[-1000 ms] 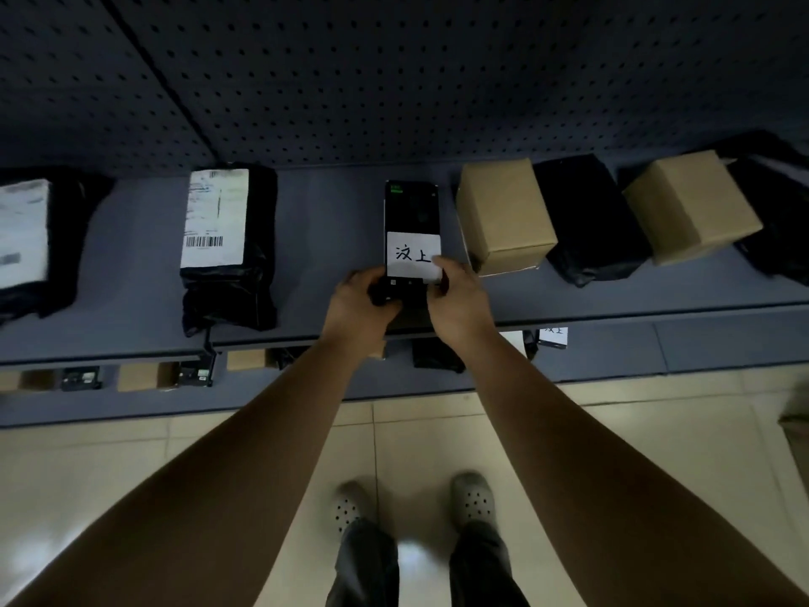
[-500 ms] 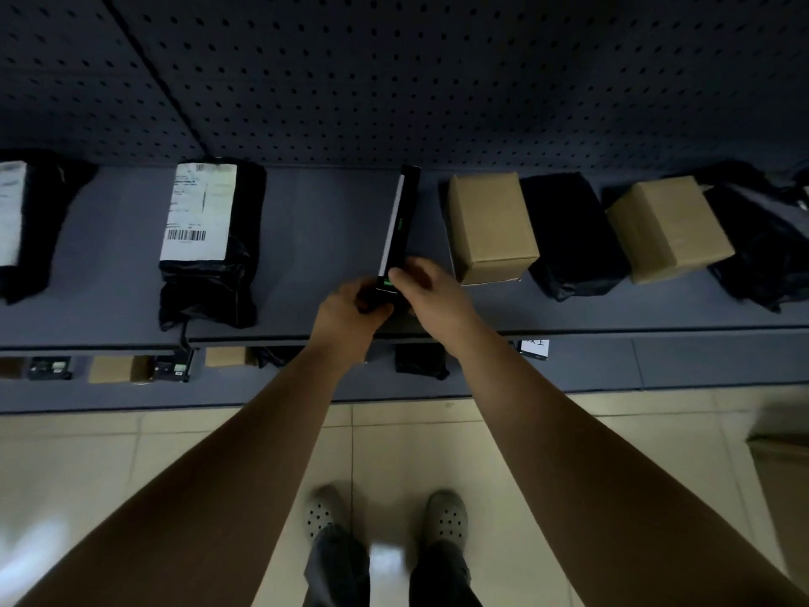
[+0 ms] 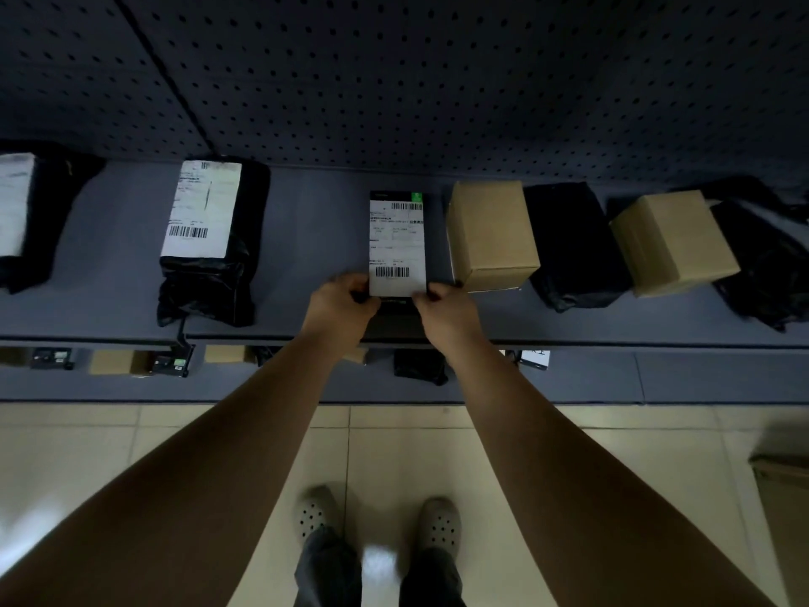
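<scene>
Here, gripping a flat black parcel [image 3: 397,243] at its near end with both hands, over the middle of the shelf [image 3: 315,238]. Lying flat, label up, long side running from the shelf's front edge toward its back; resting on the shelf or lifted just off it, cannot tell. At the near-left corner, the left hand [image 3: 339,306], thumb on top beside the white label's lower edge, other fingers curled round the side and underneath, pinching the parcel. At the near-right corner, the right hand [image 3: 446,311] mirrored, thumb on top, fingers curled beneath and mostly hidden. Both wrists above the shelf's front edge. Next along the shelf to the right, an upright carton [image 3: 492,236]; then a black bag [image 3: 575,247], a second carton [image 3: 674,243] turned askew, and a dark bag [image 3: 761,256] at the shelf's right end. On the shelf's left half, a labelled bag [image 3: 210,238] with a barcode facing up, and at the left end a cut-off bag [image 3: 43,221], partly out of frame. Behind the shelf, a dark pegboard [image 3: 437,81]. Under the shelf, a lower tier [image 3: 656,374] with small boxes [image 3: 111,362] and a dark pouch [image 3: 418,365]. In front of the shelf, pale floor tiles [image 3: 385,449] and a pair of perforated clogs [image 3: 440,521].
</scene>
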The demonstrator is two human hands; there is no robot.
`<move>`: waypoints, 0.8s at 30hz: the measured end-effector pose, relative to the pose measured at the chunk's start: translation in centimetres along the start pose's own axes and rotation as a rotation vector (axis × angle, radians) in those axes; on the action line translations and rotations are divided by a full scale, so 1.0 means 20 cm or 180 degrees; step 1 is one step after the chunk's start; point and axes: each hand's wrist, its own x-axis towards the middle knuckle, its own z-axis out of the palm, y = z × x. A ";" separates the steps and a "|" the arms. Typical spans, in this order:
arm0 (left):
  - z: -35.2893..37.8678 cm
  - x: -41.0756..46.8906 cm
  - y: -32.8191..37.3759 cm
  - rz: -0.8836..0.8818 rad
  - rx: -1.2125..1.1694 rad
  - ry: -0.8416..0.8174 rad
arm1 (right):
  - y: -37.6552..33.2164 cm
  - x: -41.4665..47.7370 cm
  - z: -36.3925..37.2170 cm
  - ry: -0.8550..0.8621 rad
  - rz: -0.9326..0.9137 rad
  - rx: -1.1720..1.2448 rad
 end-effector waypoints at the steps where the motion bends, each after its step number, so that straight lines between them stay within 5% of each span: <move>1: 0.00 -0.01 0.00 -0.0008 -0.0046 -0.0012 | 0.00 0.00 0.01 0.0007 0.0027 0.0071; 12: -0.20 -0.20 0.08 0.0736 -0.0345 0.0442 | -0.12 -0.14 -0.12 -0.0547 -0.0136 0.1820; 24: -0.34 -0.57 0.10 0.1432 0.0215 0.0892 | -0.12 -0.47 -0.34 -0.0861 -0.0360 0.2046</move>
